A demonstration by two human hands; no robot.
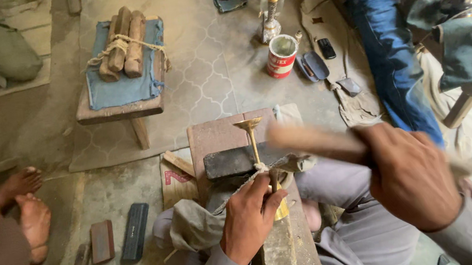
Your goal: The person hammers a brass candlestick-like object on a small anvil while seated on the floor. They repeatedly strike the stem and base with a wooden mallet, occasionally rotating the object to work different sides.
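Both our hands are busy: our left hand (pixel 250 218) is clenched around the lower end of a brass goblet-shaped piece (pixel 254 148), pinning it down on the wooden work block (pixel 218 135), and our right hand (pixel 410 176) is gripped tight around the wooden handle of a mallet (pixel 314 140), which is motion-blurred so we can't make out the head.

The brass piece lies with its long axis running straight away from us, flared cup end pointing forward and away from the left hand, and the bell-shaped base tucked right under our left thumb and fingers. It sits just ahead of the left hand and off to the left of the right hand, with the mallet handle crossing close beside its stem.

Looks-wise it's thin and yellow-gold, a slim stem with a small flat-rimmed cup at the far end, and there's light cord wrapped around the stem where it crosses a dark flat iron bar (pixel 239 160). A grey cloth (pixel 194 225) is bunched up just left of our left wrist.
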